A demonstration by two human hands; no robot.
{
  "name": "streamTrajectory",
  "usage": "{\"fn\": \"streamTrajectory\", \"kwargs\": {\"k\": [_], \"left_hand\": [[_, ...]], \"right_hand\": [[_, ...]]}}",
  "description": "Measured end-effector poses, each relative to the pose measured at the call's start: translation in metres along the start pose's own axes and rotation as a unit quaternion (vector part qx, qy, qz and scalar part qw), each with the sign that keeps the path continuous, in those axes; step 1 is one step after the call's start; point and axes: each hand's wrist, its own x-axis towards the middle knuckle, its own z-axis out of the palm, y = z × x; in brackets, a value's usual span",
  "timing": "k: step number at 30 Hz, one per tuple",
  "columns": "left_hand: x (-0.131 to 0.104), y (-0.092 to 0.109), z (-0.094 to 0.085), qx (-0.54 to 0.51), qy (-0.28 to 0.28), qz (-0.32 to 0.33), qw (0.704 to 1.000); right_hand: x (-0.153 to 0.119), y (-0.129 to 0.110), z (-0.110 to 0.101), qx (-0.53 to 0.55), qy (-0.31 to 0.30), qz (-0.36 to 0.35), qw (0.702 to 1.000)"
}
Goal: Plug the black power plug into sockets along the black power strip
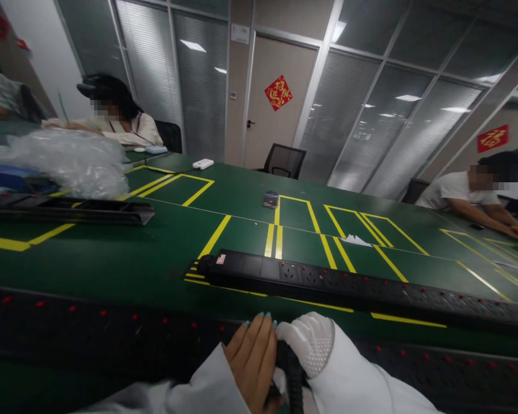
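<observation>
My left hand (pixel 254 356) is bare, its fingers close together and pointing forward, at the near edge of the table. Beside it, touching at the fingertips, my right hand (pixel 308 339) wears a white glove with its fingers curled. A black ribbed cable (pixel 295 379) comes down between the two hands, against the gloved one. What the left palm presses on is hidden. Both hands are over long black power strips with red lights, one strip (pixel 103 333) reaching left and one (pixel 444 368) reaching right. Another black power strip (pixel 328 280) lies just beyond them.
The green table (pixel 164 253) carries yellow tape outlines. Clear plastic wrap (pixel 69 161) and a black metal channel (pixel 69 211) lie at the left. A white box (pixel 203 164), a small dark item (pixel 270 199) and crumpled paper (pixel 356 240) lie farther back. People sit at both sides.
</observation>
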Motion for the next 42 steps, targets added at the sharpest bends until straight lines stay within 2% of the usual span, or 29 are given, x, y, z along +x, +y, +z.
{"fn": "streamTrajectory", "kwargs": {"k": [9,20,29,35,42], "left_hand": [[0.004,0.003,-0.007,-0.002,-0.031,-0.008,0.999],[0.0,0.001,-0.004,0.011,-0.019,0.003,1.0],[0.002,0.001,-0.004,0.015,-0.015,0.008,1.0],[0.003,0.0,-0.004,0.019,-0.035,0.013,0.999],[0.002,0.002,-0.004,0.015,-0.018,0.004,1.0]], "right_hand": [[0.002,-0.007,-0.03,0.024,-0.055,-0.005,0.998],[0.009,-0.009,-0.043,0.021,-0.079,-0.006,0.997],[0.008,-0.013,-0.045,0.013,-0.054,-0.007,0.998],[0.007,-0.011,-0.04,0.006,-0.041,-0.003,0.999],[0.006,-0.007,-0.032,-0.015,-0.027,0.004,1.0]]}}
